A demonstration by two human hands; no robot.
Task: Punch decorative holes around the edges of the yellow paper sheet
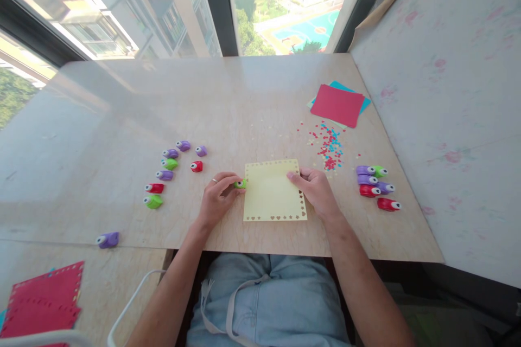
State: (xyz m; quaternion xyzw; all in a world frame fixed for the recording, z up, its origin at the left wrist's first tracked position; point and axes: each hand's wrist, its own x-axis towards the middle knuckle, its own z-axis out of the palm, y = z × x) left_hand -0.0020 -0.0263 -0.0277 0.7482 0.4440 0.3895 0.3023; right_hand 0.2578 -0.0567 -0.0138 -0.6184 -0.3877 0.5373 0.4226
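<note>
A sheet of pale yellow paper lies before me, with small heart and star holes along its top, right and bottom edges. My left hand pinches a green craft punch at the sheet's left edge, near the upper corner. The punch touches the paper's edge; whether the paper sits in its slot I cannot tell. My right hand grips the sheet's right edge, thumb on top and fingers mostly hidden beneath.
Several purple, green and red punches stand at left, more at right. Confetti lies below stacked red and blue paper. A purple punch and punched red sheets are lower left, near a white cable.
</note>
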